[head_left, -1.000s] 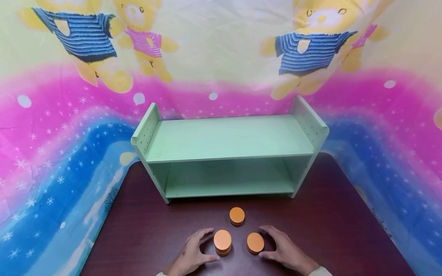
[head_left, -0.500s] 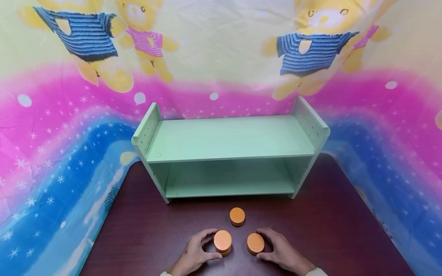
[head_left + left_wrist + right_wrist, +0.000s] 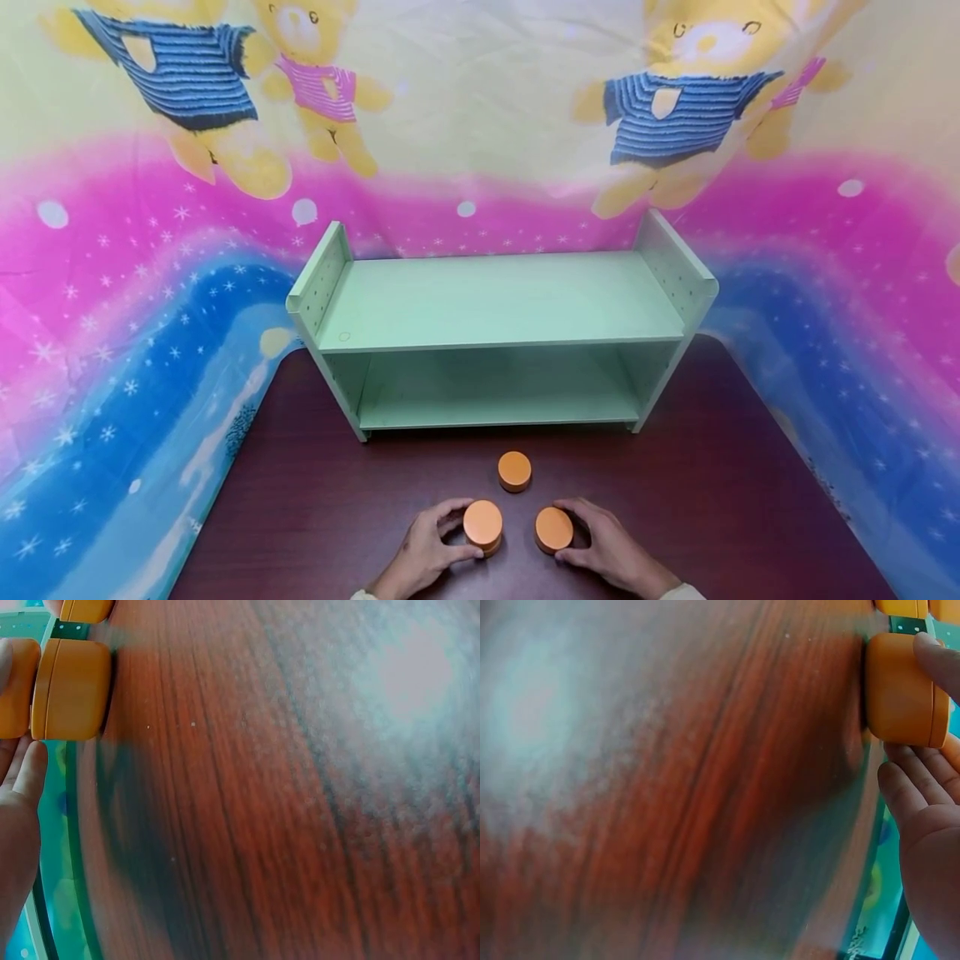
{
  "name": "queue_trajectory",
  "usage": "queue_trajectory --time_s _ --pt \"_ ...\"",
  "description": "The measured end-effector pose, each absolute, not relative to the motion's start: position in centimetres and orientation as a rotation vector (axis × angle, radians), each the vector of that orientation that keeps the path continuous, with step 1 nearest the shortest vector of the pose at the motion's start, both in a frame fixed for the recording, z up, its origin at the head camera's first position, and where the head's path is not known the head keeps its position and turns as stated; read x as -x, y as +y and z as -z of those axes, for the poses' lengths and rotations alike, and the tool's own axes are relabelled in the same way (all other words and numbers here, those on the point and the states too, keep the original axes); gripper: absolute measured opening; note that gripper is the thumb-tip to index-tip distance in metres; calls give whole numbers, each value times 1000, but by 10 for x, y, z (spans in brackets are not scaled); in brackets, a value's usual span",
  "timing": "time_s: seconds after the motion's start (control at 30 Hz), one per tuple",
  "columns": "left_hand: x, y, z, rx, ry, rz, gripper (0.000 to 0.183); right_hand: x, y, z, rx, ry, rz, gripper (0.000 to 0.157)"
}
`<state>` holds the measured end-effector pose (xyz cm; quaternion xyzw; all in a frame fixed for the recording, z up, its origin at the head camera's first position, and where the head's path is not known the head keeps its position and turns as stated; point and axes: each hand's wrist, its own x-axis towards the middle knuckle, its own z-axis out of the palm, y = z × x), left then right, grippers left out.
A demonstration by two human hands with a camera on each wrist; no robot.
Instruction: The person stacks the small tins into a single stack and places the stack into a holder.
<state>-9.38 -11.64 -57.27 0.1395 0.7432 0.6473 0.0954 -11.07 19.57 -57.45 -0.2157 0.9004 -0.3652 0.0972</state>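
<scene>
Two round orange containers stand stacked near the table's front. My left hand (image 3: 422,546) curls round the upper container (image 3: 482,522), thumb at the near side and fingers at the far side. Beneath it, the lower container (image 3: 71,690) rests on the table and shows a lid seam in the left wrist view. To the right stands a single orange container (image 3: 553,529); my right hand (image 3: 611,550) grips its side between thumb and fingers. The right wrist view shows the thumb (image 3: 934,664) against its wall. A further orange container (image 3: 514,471) sits farther back, apart from both hands.
A pale green two-level shelf (image 3: 498,300) with raised side panels stands behind the containers. The dark red-brown table (image 3: 300,500) reaches to a printed cloth (image 3: 465,108) with bears, hanging at the back and both sides.
Both hands have moved slightly inward and closed on the containers beside them: the left on the stack's upper one, the right on the single one. The containers have stayed in place.
</scene>
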Motion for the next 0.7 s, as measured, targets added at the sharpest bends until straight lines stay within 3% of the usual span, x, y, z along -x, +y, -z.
queue_trajectory --time_s 0.7 --pt "94 -115 573 -341 2136 -1971 64 109 193 574 663 2686 1250 63"
